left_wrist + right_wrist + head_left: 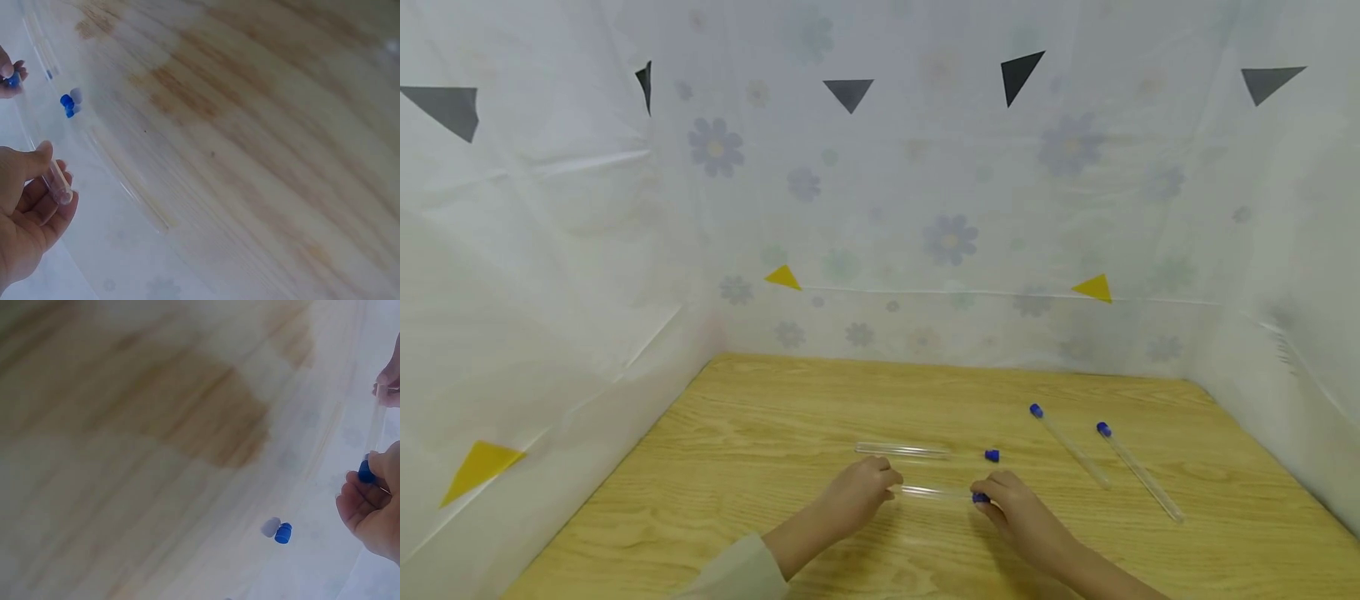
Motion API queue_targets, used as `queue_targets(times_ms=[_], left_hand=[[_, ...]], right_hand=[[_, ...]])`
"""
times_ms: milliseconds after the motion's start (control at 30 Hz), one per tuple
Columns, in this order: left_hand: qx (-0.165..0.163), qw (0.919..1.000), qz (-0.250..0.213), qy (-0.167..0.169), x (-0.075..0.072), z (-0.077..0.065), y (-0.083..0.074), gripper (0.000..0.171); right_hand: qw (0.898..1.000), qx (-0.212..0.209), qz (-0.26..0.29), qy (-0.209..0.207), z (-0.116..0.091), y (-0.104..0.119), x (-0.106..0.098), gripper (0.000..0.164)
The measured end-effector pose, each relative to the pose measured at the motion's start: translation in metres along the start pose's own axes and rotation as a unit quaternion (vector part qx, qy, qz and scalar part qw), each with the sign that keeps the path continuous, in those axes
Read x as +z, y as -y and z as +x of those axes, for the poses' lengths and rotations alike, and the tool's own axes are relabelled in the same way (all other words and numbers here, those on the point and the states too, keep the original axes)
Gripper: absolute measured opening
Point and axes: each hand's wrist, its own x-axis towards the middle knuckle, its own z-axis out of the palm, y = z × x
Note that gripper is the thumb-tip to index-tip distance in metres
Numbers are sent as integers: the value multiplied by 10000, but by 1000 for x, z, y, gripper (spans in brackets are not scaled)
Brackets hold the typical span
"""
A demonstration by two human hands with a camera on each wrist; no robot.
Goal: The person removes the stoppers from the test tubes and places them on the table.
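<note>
A clear test tube (pixel 934 492) lies level between my two hands, over the near part of the table. My left hand (pixel 859 497) holds its rounded end between thumb and fingers; that end (pixel 62 196) shows in the left wrist view. At the opposite end, my right hand (pixel 1017 515) pinches a blue cap (pixel 366 472), which sits at the tube's mouth. How far the cap is on, I cannot tell. Just beyond the hands lie an uncapped test tube (pixel 902 451) and a loose blue cap (pixel 992 456).
To the right, two test tubes with blue caps, one (pixel 1075 450) and another (pixel 1142 473), lie slantwise on the wooden table (pixel 760 408). White flowered sheeting (pixel 880 192) with black and yellow triangles stands around the back and sides.
</note>
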Motion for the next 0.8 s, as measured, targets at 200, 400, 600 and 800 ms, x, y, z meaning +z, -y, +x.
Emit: queue_targets(times_ms=[200,400,600,800], left_hand=[[70,9999,151,-24,-2,-1,-1,18],[112,9994,299,-109,-1,-1,-1,18],[163,9990,385,-126,-1,-1,-1,18],[142,9989,428,-114,-2,-1,-1,18]], right_hand=[[9975,473,348,382,1,2,-4,15],[9940,787,389,658,4,5,-6,18],[9908,914,347,933,5,6,-8,23],[9869,1024,398,1185,6,4,-9,25]])
